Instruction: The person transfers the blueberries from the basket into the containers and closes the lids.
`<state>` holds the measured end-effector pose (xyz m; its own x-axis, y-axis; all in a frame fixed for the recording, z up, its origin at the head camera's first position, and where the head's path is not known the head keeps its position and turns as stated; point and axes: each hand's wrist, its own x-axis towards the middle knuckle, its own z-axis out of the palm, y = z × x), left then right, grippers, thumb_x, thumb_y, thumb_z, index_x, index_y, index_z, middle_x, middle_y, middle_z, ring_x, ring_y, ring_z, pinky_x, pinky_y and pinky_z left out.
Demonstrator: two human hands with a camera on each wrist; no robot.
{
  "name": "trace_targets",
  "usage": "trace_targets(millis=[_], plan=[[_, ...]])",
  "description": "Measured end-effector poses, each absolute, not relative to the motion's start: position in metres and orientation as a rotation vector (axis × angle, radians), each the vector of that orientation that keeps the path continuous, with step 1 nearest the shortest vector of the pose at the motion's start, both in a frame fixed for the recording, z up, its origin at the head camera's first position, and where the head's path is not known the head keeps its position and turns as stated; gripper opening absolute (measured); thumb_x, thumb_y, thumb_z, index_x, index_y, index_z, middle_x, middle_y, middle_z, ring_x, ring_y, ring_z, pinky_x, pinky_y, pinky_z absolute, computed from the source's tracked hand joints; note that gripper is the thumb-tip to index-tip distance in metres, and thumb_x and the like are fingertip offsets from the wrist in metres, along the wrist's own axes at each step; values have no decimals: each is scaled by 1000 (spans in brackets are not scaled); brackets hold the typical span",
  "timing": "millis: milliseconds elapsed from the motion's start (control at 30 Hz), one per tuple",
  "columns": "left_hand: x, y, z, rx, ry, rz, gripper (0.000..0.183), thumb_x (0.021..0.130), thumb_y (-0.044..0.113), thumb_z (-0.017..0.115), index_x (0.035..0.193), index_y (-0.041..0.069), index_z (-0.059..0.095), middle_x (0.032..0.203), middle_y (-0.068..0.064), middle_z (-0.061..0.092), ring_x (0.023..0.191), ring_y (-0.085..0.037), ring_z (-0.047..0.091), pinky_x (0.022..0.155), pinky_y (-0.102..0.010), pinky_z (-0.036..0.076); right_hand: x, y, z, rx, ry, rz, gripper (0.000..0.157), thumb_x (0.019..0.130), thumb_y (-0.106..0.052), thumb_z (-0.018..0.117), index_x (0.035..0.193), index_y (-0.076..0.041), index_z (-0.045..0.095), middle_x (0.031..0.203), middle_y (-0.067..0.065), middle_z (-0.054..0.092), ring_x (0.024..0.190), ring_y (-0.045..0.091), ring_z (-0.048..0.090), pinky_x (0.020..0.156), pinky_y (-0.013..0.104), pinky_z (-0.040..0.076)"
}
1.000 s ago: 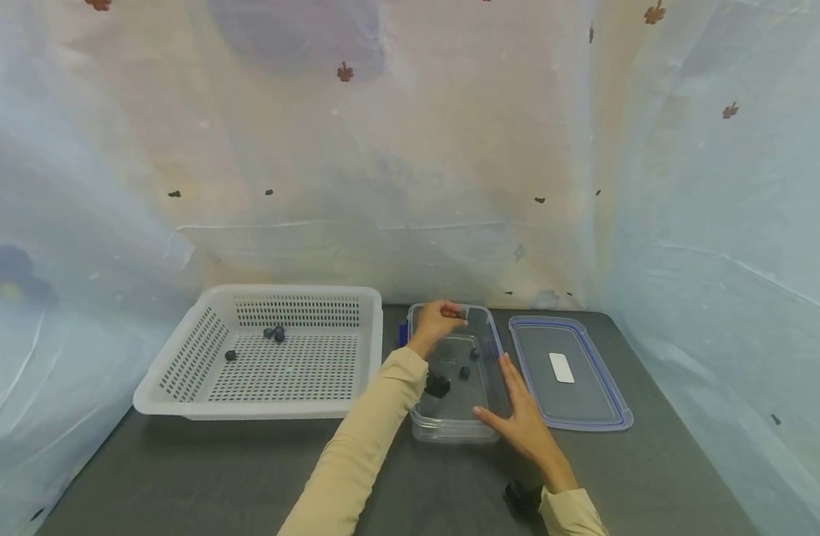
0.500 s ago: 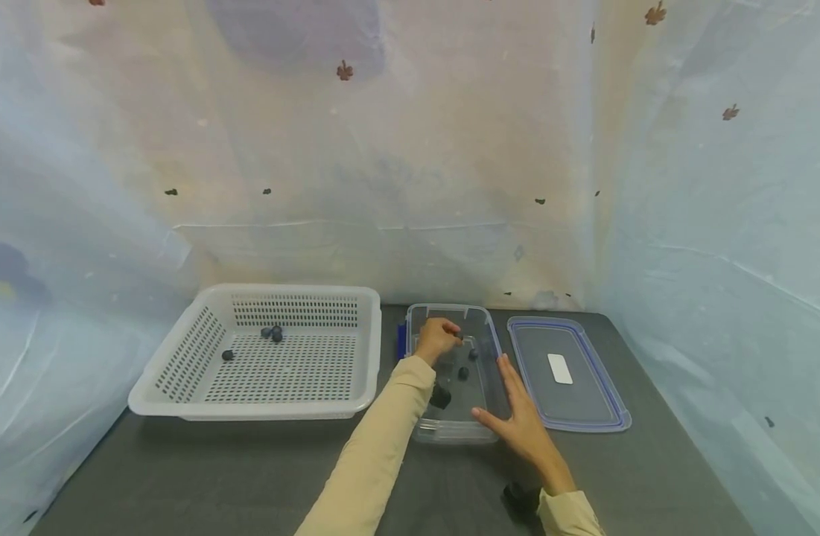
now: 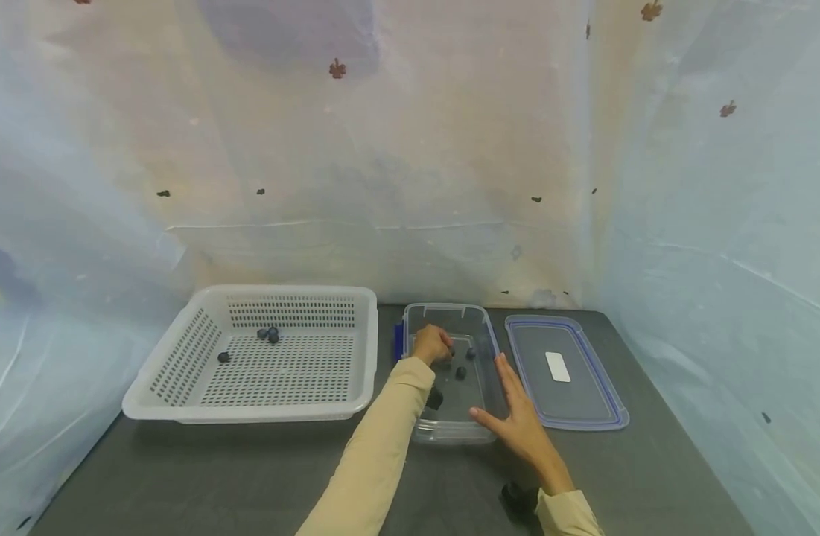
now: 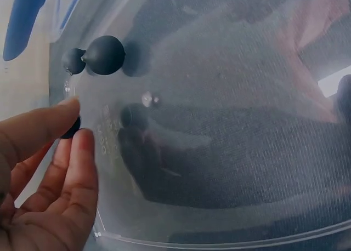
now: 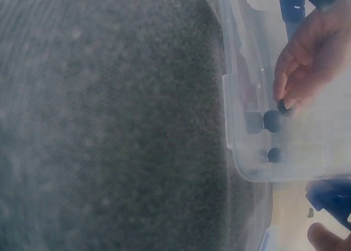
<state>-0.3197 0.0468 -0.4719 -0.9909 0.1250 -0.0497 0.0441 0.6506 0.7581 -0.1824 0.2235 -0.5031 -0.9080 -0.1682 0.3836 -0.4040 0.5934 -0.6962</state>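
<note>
My left hand point(image 3: 431, 344) reaches down inside a clear plastic food container point(image 3: 450, 432). Between thumb and fingertips it pinches a dark blueberry point(image 4: 71, 129), low over the container's floor. Two more blueberries lie in the container close to those fingertips: one point(image 3: 471, 353) farther back, one point(image 3: 460, 373) nearer the front. In the left wrist view a large-looking blueberry point(image 4: 106, 55) appears just beyond the thumb. My right hand point(image 3: 520, 420) rests along the container's right wall, fingers straight and thumb spread over the front rim area.
Left of the container stands a white perforated basket point(image 3: 249, 413), with several blueberries point(image 3: 272, 336) inside. A clear lid point(image 3: 584, 402) with a blue seal and white label lies at the right. A blue clip point(image 3: 399, 341) juts from the container's left side. Plastic sheeting surrounds the dark table.
The left hand has lowered from the container's far rim toward its floor, still pinching the blueberry. The right hand has stayed at the right wall.
</note>
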Motion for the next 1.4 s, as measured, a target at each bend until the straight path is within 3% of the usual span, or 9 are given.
trace_targets(millis=[200,467,767,867,1067,1233,1400], plan=[[-317,44,-470,146,2710,1130,23,63,-3,87,72,7,69,72,-3,62,74,-21,59,67,-29,51,-183,221,-501,482,-2542,1207,100,79,-34,78,154,-4,20,159,14,16,142,38,18,106,64,20],[-315,41,-471,153,2728,1101,21,63,-4,87,71,6,70,74,-4,60,81,-23,55,73,-29,51,-183,220,-501,494,-2539,1200,99,79,-34,79,154,-3,21,158,18,18,141,39,19,105,65,21],[-315,40,-468,102,2644,1209,22,64,-3,88,76,3,70,67,-3,60,57,-14,53,51,-22,46,-181,220,-504,499,-2540,1216,98,80,-33,78,154,-3,21,159,13,16,141,40,19,104,66,22],[-315,40,-466,108,2597,1289,23,65,-4,87,79,1,70,68,-4,62,54,-12,54,50,-21,46,-181,220,-505,501,-2538,1212,98,80,-33,78,153,-2,21,159,15,16,141,41,19,104,67,22],[-317,36,-451,204,2478,1465,26,73,-3,82,96,-4,70,82,-9,68,71,-20,67,68,-31,56,-181,221,-504,501,-2526,1207,97,81,-33,78,153,-1,21,159,16,16,140,43,19,103,67,22],[-318,32,-434,320,2388,1541,32,80,6,80,108,-4,67,92,-8,67,90,-30,67,81,-38,54,-182,223,-504,493,-2534,1204,98,81,-33,78,153,-2,20,158,18,16,141,42,18,103,68,21],[-317,28,-424,434,2344,1619,34,83,10,77,112,-4,65,94,-7,65,92,-29,65,85,-44,52,-182,223,-505,498,-2534,1218,98,81,-32,77,154,-4,19,159,18,15,141,43,17,103,68,21]])
